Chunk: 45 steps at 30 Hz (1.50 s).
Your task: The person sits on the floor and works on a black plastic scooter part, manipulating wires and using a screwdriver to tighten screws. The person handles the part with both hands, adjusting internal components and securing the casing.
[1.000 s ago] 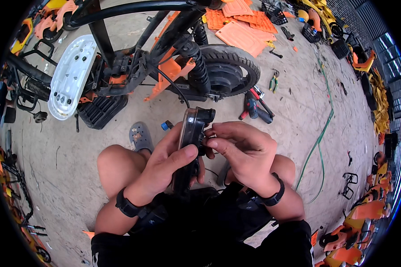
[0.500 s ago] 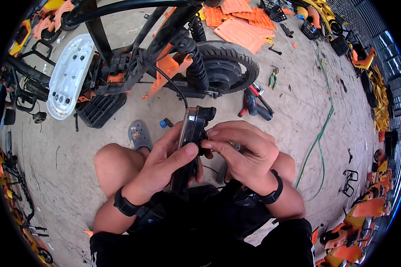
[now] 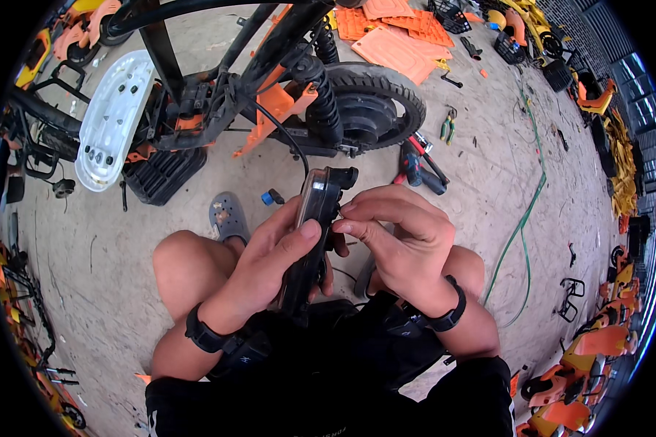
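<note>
My left hand (image 3: 266, 255) is wrapped round a long black housing with a clear front cover (image 3: 315, 198), which looks like a vehicle lamp. It is held tilted above my lap, its top end leaning right. Thumb and forefinger of my right hand (image 3: 412, 229) are pinched together against the housing's right side; whatever is between the fingertips is too small to make out. A black cable (image 3: 290, 140) runs from the bike frame (image 3: 222, 109) down behind the housing.
Ahead stands the stripped bike with its rear wheel (image 3: 375, 109) and a white footboard (image 3: 114, 120). A cordless power tool (image 3: 414, 169), pliers (image 3: 448, 125) and a blue-and-black small part (image 3: 272, 197) lie on the concrete. A green hose (image 3: 521, 226) runs along the right.
The housing has shifted slightly, and its clear cover shows more. My left thumb has slid a little up and left along it. The right hand keeps its pinch, its fingertips slightly higher.
</note>
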### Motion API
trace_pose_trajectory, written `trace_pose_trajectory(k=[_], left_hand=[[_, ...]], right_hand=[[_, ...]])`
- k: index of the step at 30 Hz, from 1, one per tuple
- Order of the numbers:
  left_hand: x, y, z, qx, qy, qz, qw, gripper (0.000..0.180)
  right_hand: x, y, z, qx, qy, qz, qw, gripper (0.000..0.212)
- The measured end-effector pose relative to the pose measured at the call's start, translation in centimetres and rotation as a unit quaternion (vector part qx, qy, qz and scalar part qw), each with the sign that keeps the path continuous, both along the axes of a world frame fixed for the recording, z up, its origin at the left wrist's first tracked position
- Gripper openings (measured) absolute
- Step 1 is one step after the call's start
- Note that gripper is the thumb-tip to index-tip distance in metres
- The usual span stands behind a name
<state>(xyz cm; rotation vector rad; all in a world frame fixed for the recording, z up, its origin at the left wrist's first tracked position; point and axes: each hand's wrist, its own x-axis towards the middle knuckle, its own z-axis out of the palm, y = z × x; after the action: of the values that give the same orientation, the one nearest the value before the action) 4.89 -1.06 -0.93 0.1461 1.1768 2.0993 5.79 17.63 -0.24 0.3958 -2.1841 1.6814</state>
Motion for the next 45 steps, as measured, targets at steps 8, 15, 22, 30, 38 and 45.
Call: trace_pose_trajectory(k=[8,15,22,30,38,45], left_hand=[[0.2,0.0,0.5,-0.001,-0.035,-0.009,0.999,0.048],[0.3,-0.3,0.9,-0.010,-0.051,-0.036,0.998,0.051],[0.2,-0.8,1.4,-0.018,-0.060,-0.073,0.995,0.054],[0.2,-1.0,1.8,-0.011,-0.086,-0.088,0.992,0.058],[0.5,-0.7,1.1,-0.042,-0.008,-0.022,0.999,0.063],[0.5,-0.5,0.2,0.010,0.016,0.012,1.000,0.040]], right_hand=[[-0.2,0.2,0.1,0.065,0.045,-0.019,0.997,0.014],[-0.3,0.8,-0.1,0.135,0.150,0.004,0.979,0.019],[-0.5,1.2,0.1,0.186,0.246,0.030,0.951,0.025],[-0.8,1.5,0.2,0.194,0.281,0.059,0.938,0.024],[-0.6,0.9,0.3,0.147,0.157,0.029,0.976,0.021],[-0.2,0.5,0.2,0.055,0.024,0.033,0.998,0.016]])
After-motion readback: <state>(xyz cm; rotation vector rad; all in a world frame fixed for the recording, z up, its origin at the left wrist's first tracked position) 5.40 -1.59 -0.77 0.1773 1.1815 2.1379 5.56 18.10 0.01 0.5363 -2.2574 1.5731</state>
